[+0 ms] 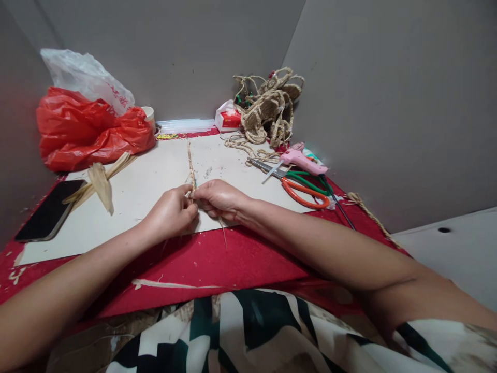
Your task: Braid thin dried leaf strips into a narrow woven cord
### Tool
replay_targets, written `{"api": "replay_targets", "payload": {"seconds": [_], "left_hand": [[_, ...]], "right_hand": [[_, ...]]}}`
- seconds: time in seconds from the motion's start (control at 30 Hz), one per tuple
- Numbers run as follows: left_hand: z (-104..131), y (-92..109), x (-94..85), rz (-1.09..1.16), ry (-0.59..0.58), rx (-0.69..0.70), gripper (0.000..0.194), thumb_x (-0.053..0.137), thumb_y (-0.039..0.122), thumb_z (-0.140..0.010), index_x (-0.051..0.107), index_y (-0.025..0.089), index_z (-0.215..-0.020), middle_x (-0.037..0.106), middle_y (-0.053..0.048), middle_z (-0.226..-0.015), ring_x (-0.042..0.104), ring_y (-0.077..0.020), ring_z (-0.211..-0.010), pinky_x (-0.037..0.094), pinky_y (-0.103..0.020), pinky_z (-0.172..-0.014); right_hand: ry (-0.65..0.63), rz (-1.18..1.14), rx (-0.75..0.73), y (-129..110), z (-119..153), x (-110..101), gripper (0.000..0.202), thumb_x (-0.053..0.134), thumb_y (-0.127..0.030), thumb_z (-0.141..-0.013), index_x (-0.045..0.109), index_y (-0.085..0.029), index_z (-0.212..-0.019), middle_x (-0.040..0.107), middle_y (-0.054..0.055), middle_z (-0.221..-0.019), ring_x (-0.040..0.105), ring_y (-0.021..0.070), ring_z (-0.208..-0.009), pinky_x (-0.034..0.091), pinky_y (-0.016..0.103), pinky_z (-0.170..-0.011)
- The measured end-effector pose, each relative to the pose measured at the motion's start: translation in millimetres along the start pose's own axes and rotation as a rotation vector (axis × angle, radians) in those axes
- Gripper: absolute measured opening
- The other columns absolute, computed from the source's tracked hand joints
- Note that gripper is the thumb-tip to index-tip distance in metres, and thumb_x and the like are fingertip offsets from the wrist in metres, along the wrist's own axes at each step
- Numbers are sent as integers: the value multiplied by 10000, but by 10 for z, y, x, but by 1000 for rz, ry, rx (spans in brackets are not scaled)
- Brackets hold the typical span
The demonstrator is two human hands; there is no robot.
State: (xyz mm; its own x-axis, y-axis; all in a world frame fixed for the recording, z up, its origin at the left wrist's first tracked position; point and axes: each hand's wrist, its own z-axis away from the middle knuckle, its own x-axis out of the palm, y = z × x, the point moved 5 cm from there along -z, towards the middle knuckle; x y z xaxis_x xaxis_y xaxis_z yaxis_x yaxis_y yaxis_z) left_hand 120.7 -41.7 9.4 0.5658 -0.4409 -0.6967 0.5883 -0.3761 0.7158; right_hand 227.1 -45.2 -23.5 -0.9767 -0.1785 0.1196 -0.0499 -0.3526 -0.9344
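A thin braided straw cord [190, 160] lies over the white board [155, 181], running away from me from between my fingers. My left hand [173, 210] pinches its near end from the left. Right beside it, my right hand [219, 199] is closed on the same end, thumb and forefinger together. A loose fibre strand [223, 233] trails below my right hand toward the red cloth. The exact grip of the fingertips is partly hidden by the hands.
Dry husk strips [101, 184] and a black phone [48, 212] lie left, near red plastic bags [93, 129]. On the right are orange-handled scissors [303, 192], a pink glue gun [303, 159] and a coiled straw rope pile [267, 109]. A tissue pack [229, 116] stands behind.
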Motion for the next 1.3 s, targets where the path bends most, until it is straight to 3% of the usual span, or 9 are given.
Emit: {"api": "replay_targets", "payload": {"seconds": [0.1, 0.23, 0.3, 0.4, 0.5, 0.63, 0.93, 1.17, 1.3], "left_hand": [[-47, -16, -123, -16, -23, -23, 306, 532, 242, -767, 623, 106, -1024, 591, 5, -546, 501, -119, -464, 333, -224, -463], [-163, -115, -346, 47, 189, -39, 239, 541, 254, -747, 652, 124, -915, 621, -29, -673, 521, -128, -587, 391, -246, -556], [-212, -194, -268, 270, 98, -80, 202, 533, 233, -747, 627, 137, -898, 621, -34, -703, 535, -125, -611, 422, -254, -594], [-215, -235, -34, 639, -170, -165, 94, 512, 238, -781, 564, 159, -790, 564, -21, -633, 497, -98, -519, 414, -237, -523], [-175, -226, 74, 781, -293, -267, 155, 525, 284, -816, 479, 183, -709, 421, 33, -545, 286, -42, -378, 202, -182, -358], [-174, -231, 64, 759, -319, -313, 200, 558, 284, -816, 447, 193, -678, 271, 70, -522, 159, -30, -382, 48, -192, -370], [-222, -251, -15, 468, -179, -174, 184, 560, 315, -817, 597, 167, -715, 342, 47, -470, 227, -63, -414, 159, -238, -402], [-190, -228, 32, 462, -172, -200, 242, 552, 366, -832, 569, 156, -713, 392, 28, -533, 253, -60, -438, 157, -224, -395], [-204, -241, 38, 480, -161, -184, 229, 554, 335, -835, 570, 152, -697, 409, 27, -531, 249, -59, -443, 152, -227, -406]], "right_hand": [[-42, -53, -6, 1, -2, -3, 289, 504, -114, -811, 441, -164, -533, 299, -79, -357, 193, 38, -300, 154, 179, -296], [-90, -102, 12, -3, 1, 3, 209, 497, -132, -848, 541, -141, -644, 256, -99, -371, 150, 35, -321, 133, 163, -306], [-100, -112, 7, -9, 2, 1, 244, 477, -125, -860, 511, -149, -620, 266, -94, -373, 152, 36, -322, 139, 162, -305], [-105, -86, -13, -23, -4, -20, 300, 463, -106, -860, 442, -164, -566, 293, -84, -371, 172, 37, -315, 158, 167, -298], [-127, -30, -30, -49, -12, -54, 293, 475, -101, -852, 439, -165, -568, 297, -86, -373, 188, 38, -316, 164, 169, -299], [-177, 55, -9, -79, -7, -102, 234, 467, -101, -864, 512, -146, -639, 280, -96, -374, 170, 39, -324, 136, 169, -312], [-162, 461, -154, -133, -33, -226, 207, 547, -222, -864, 583, -119, -689, 345, -76, -449, 241, 45, -405, 168, 204, -399], [-12, 847, -313, -233, 34, -162, 254, 528, -189, -842, 540, -123, -597, 453, -31, -556, 366, 73, -545, 267, 218, -526], [-54, 918, -332, -285, 76, -145, 258, 512, -194, -855, 561, -124, -611, 486, -21, -565, 391, 85, -559, 283, 224, -548]]}}
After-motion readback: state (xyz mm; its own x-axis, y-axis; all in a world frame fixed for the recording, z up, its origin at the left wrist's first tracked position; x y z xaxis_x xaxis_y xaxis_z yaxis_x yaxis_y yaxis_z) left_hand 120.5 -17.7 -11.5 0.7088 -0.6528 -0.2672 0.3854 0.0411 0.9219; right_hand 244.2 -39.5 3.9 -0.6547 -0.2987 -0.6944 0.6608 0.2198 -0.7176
